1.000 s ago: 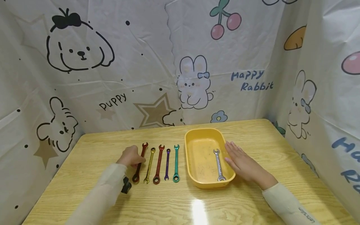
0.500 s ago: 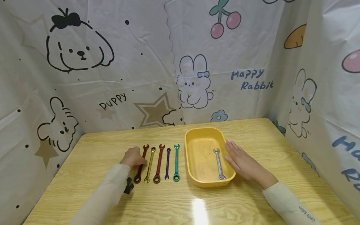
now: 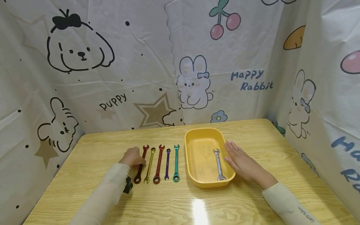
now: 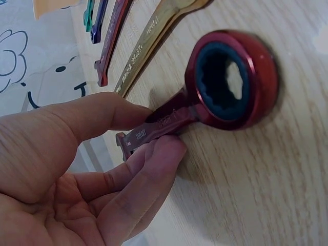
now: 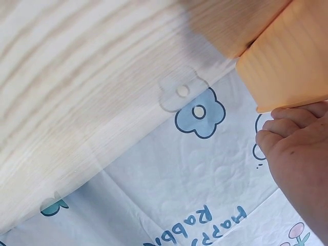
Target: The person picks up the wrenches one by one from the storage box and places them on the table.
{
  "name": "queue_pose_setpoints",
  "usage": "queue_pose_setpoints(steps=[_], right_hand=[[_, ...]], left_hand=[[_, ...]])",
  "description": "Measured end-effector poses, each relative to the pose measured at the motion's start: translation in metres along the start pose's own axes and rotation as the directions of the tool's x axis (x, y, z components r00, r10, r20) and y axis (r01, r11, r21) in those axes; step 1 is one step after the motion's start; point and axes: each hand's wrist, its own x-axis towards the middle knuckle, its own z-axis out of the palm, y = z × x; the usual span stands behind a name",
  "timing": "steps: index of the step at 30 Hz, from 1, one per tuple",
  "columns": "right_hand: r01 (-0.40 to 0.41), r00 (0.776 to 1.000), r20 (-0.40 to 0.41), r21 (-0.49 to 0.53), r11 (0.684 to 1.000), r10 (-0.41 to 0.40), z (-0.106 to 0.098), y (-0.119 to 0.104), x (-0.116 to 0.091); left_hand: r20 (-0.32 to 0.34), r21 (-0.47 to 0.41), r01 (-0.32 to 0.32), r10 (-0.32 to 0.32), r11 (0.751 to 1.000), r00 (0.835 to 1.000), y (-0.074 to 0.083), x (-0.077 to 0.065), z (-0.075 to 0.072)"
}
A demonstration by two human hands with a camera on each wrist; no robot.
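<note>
At the left end of a row of wrenches, my left hand (image 3: 132, 157) pinches a dark red combination wrench (image 4: 161, 123) by its shaft, thumb on one side and fingers on the other. Its ring end is nearest me and its open end points to the back. Beside it lie a yellow-gold wrench (image 3: 150, 165), a red one (image 3: 159, 164), a thin purple one (image 3: 167, 164) and a teal one (image 3: 176, 162). My right hand (image 3: 244, 162) rests with straight fingers against the right wall of a yellow tray (image 3: 187, 162). Inside that tray lies a silver wrench (image 3: 218, 164).
A wooden table (image 3: 157, 206) carries everything. Printed white cloth (image 3: 140, 62) hangs behind it and along both sides. A black wrist mount (image 3: 128, 185) sits under my left forearm.
My left hand has shifted slightly right, and the dark red wrench's ring end sits a little closer to the yellow-gold one. The right hand and tray stay in place.
</note>
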Motion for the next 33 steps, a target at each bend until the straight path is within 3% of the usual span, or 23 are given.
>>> queue_pose_setpoints(steps=[16, 22, 27, 33], right_hand=[[0.005, 1.000, -0.001, -0.008, 1.000, -0.005, -0.002, -0.002, -0.001], [0.007, 1.000, 0.005, -0.007, 1.000, -0.007, -0.001, 0.000, 0.001], [0.012, 1.000, -0.003, -0.011, 1.000, -0.012, -0.001, 0.001, 0.002], [0.014, 1.000, -0.002, -0.002, 1.000, -0.014, 0.000, 0.001, 0.002]], left_hand=[[0.008, 0.047, 0.010, -0.010, 0.999, 1.000, 0.004, -0.002, -0.001], [0.044, 0.107, 0.005, -0.010, 0.994, 0.999, 0.010, -0.004, -0.010], [0.016, 0.077, -0.061, 0.060, 0.995, 0.998, 0.035, -0.006, -0.022], [-0.046, 0.078, -0.160, 0.164, 0.984, 0.985, 0.091, -0.008, -0.031]])
